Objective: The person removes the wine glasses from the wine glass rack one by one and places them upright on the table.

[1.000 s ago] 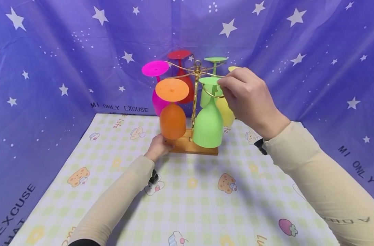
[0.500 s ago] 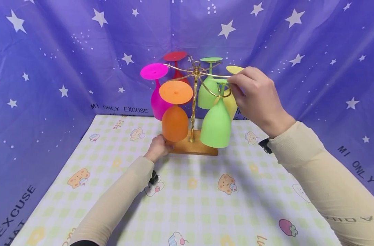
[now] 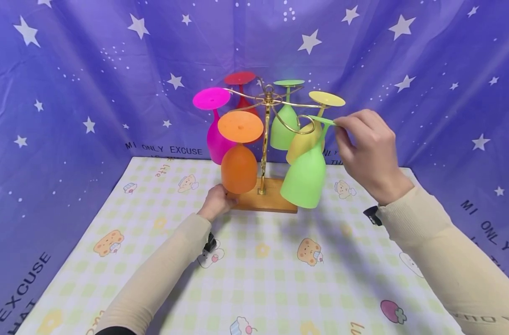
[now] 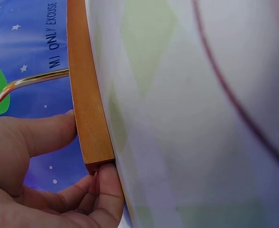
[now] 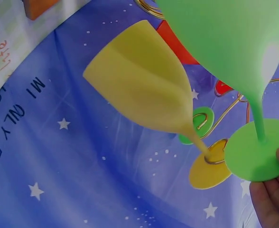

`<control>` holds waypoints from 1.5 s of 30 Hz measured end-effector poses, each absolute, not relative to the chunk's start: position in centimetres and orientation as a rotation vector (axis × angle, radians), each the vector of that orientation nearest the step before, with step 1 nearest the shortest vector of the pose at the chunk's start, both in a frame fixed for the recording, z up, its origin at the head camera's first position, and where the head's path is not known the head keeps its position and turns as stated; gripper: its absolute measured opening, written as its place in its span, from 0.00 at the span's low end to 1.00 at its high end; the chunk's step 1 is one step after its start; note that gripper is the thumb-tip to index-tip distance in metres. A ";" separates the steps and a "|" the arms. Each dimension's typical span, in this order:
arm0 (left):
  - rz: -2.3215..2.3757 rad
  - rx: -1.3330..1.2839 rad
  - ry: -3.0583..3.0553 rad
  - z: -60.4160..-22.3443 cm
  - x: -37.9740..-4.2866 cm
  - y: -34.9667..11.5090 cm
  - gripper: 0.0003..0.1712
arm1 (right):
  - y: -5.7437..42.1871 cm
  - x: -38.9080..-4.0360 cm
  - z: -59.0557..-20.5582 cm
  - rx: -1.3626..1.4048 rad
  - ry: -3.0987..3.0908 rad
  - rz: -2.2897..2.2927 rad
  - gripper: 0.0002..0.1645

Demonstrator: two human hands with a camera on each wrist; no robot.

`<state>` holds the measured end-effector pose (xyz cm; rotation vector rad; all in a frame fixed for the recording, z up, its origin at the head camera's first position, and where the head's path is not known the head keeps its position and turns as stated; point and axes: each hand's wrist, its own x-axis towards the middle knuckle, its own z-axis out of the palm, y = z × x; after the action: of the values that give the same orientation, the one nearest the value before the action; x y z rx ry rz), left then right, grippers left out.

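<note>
In the head view my right hand (image 3: 369, 153) pinches the edge of the foot of a light green wine glass (image 3: 306, 179). The glass is upside down and tilted, its stem just right of a gold hook (image 3: 306, 124) and apart from it. The right wrist view shows my thumb and fingers on the round green foot (image 5: 258, 154). My left hand (image 3: 216, 202) grips the left end of the glass rack's wooden base (image 3: 264, 197). In the left wrist view the thumb lies on one face of the wooden base (image 4: 88, 95), with fingers under its end.
Other upside-down glasses hang on the rack: orange (image 3: 239, 170), magenta (image 3: 217, 139), red (image 3: 248, 104), yellow (image 3: 304, 144) and a second green glass (image 3: 283, 130). The gold post (image 3: 264, 149) stands mid-base. A checked tablecloth (image 3: 254, 279) meets a starry blue curtain (image 3: 91, 83).
My right hand has moved right and a little down, drawing the light green glass off its hook and tilting it. The rack's arms turned slightly. My left hand stays on the wooden base.
</note>
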<state>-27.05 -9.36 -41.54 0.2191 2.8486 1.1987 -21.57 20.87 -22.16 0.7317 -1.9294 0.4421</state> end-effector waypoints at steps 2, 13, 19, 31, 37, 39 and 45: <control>1.197 0.210 2.850 -41.6 -27.0 -9.4 0.18 | 21.0 -21.4 -22.5 0.701 -1.916 0.477 0.09; 1.192 0.153 2.837 -41.6 -27.2 -9.6 0.16 | 22.0 -20.7 -24.6 0.606 -1.897 0.591 0.08; 1.244 0.122 2.803 -41.7 -27.3 -9.7 0.13 | 22.5 -20.1 -26.3 0.559 -1.907 0.639 0.09; 1.274 0.280 2.922 -40.4 -23.7 -8.4 0.24 | 23.0 -19.9 -30.4 0.482 -1.942 0.703 0.08; 1.476 0.463 2.741 -38.8 -20.3 -6.9 0.09 | 22.9 -20.1 -31.8 0.443 -1.933 0.745 0.07; 1.531 0.503 2.669 -38.3 -19.2 -6.5 0.11 | 22.9 -20.2 -32.2 0.428 -1.935 0.755 0.08; 1.631 0.552 2.465 -38.2 -17.3 -5.2 0.17 | 22.7 -20.1 -33.3 0.395 -1.941 0.791 0.08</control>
<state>-17.27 -5.22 -38.18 0.5517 2.4654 1.6310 -20.05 22.68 -33.31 0.3954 -1.9410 0.7907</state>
